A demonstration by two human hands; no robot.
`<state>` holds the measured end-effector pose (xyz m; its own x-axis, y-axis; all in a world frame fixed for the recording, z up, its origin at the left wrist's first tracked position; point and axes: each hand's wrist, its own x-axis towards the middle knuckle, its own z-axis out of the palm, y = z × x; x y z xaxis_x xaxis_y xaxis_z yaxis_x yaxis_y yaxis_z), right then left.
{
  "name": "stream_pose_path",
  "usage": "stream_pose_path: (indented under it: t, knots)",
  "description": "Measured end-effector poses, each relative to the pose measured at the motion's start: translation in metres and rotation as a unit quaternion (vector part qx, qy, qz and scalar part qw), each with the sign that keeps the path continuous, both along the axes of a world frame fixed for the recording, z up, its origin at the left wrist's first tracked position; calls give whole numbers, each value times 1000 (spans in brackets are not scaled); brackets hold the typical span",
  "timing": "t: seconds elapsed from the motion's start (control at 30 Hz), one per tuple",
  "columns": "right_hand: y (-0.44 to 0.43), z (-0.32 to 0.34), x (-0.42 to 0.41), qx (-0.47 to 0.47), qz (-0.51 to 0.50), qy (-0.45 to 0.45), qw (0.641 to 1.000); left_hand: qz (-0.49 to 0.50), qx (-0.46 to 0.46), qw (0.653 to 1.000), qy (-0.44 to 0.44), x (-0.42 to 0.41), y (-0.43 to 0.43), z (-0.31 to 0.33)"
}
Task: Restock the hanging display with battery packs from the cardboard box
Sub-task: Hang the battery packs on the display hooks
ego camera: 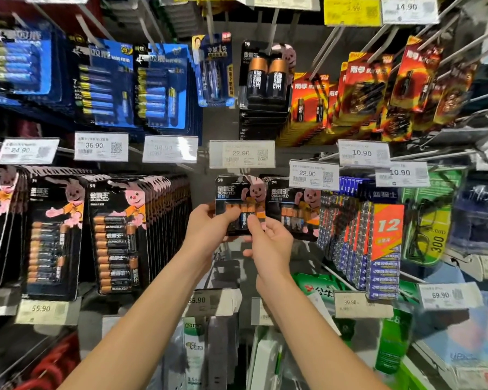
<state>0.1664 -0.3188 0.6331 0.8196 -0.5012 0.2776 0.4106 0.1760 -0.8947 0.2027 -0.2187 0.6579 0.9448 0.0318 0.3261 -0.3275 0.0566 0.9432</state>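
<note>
I hold a small black Duracell battery pack (pixel 237 198) with a pink bunny on it, up against the hanging display under the 22.90 price tag (pixel 242 154). My left hand (pixel 206 226) grips its lower left edge. My right hand (pixel 268 240) pinches its lower right corner, thumb on the front. More packs seem stacked behind it. A matching row of packs (pixel 293 209) hangs just to the right. The cardboard box is out of view.
Large Duracell packs (pixel 116 240) crowd the hooks at left. Blue packs (pixel 104 83) hang above, red-orange packs (pixel 378 91) at upper right, blue strip packs (pixel 378 249) at right. Metal hooks with price tags jut out toward me all around.
</note>
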Motion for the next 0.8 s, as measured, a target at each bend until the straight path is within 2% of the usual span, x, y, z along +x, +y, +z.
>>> stream_pose_path:
  t: [0.17, 0.33, 0.5, 0.8]
  knots:
    - [3, -1, 12, 10, 7, 31, 999, 42, 9, 999, -3, 12, 0, -1]
    - [4, -6, 14, 7, 44, 65, 997, 89, 27, 995, 31, 20, -1, 2]
    - [5, -14, 5, 0, 86, 106, 991, 77, 11, 996, 49, 27, -3, 0]
    - [8, -27, -24, -5, 75, 126, 989, 66, -6, 996, 66, 25, -2, -5]
